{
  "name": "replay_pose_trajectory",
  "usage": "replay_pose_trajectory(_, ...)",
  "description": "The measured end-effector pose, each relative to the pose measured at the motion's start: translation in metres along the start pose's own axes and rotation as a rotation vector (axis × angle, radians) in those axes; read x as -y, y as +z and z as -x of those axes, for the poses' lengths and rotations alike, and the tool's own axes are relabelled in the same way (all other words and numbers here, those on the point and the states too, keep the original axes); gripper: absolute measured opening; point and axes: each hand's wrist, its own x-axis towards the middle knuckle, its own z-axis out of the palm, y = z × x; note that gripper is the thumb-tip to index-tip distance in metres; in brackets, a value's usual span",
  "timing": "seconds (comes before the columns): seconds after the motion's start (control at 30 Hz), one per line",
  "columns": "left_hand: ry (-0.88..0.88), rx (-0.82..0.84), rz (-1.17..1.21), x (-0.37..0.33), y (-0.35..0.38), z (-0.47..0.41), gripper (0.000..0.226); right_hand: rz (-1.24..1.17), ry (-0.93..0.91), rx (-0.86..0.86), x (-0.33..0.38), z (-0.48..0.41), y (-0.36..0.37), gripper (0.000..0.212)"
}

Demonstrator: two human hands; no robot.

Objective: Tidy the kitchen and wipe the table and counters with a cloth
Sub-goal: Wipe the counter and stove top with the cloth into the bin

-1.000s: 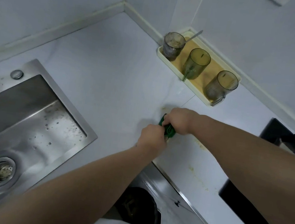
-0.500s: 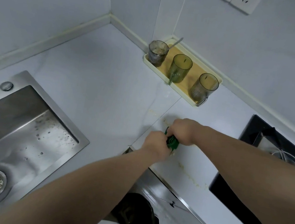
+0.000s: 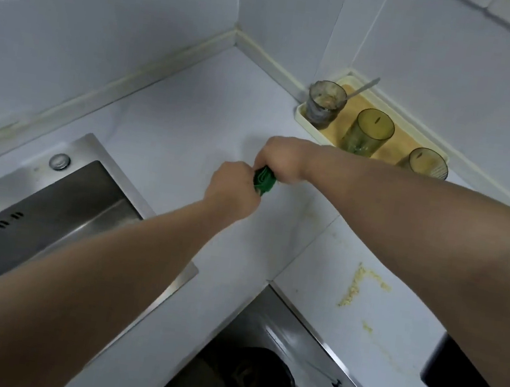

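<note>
The left hand [image 3: 235, 187] and right hand [image 3: 281, 159] are each fisted around a green cloth [image 3: 263, 179], bunched into a tight folded roll over the worktop [image 3: 193, 112]. Its short visible stretch runs near-left to far-right between the fists. At the worktop's back edge, a cream tray [image 3: 303, 116] carries a grimy glass [image 3: 322, 109] with residue and a spoon [image 3: 363, 87], and two greenish glasses [image 3: 368, 134].

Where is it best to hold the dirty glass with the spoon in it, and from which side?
Probably round its side wall, coming from the open counter on the left. The glass stands upright at the left end of the tray; the spoon leans out over the far rim toward the wall, and the green cup stands on its right.
</note>
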Motion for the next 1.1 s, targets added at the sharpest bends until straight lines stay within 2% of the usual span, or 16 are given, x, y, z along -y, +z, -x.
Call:
replay_pose_trajectory(0.2, -0.079, 0.028, -0.078, 0.035, 0.016, -0.042, 0.007, -0.002, 0.012, 0.023, 0.007, -0.057, 0.017, 0.043)
replay_pose_trajectory(0.33, -0.053, 0.04, -0.133, 0.03, 0.029, -0.043, 0.007, 0.009, 0.004, 0.024, -0.002, -0.06, 0.032, 0.05)
replay_pose_trajectory(0.6, 0.13, 0.176, -0.095, -0.04, 0.074, -0.017, 0.02, 0.062, 0.081, 0.093, -0.046, 0.021, 0.072, 0.048)
replay_pose_trajectory(0.83, 0.269, 0.216, -0.107, -0.11, 0.13, 0.027, 0.015, -0.01, 0.173, 0.08, -0.085, 0.113, 0.129, 0.037)
replay_pose_trajectory(1.1, 0.32, 0.293, -0.085, -0.153, 0.165, 0.065, 0.012, -0.067, 0.256, 0.159, -0.097, 0.173, 0.163, 0.034)
